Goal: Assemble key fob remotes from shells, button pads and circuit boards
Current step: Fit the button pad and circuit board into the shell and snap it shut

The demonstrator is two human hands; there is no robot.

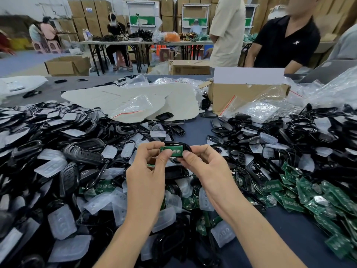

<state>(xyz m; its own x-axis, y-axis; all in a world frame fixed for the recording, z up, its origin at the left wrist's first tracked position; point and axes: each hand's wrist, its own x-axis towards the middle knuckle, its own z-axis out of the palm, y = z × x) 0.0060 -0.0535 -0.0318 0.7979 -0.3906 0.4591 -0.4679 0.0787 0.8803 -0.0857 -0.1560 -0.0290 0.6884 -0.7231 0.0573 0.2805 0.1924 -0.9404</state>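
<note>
A black key fob shell (185,146) is held up between both hands above the table's middle, with a green circuit board (176,151) lying in it. My left hand (148,169) grips the shell's left end, thumb pressing on the board. My right hand (204,165) pinches the right end, thumb at the board's edge. Heaps of black shells (58,144), translucent button pads (61,221) and green circuit boards (309,198) cover the dark blue table (289,229) around my arms.
An open cardboard box (249,93) and clear plastic bags (257,109) lie at the back right. A white foam sheet (108,97) lies behind the left heap. Two people (286,39) stand beyond the table's far right edge.
</note>
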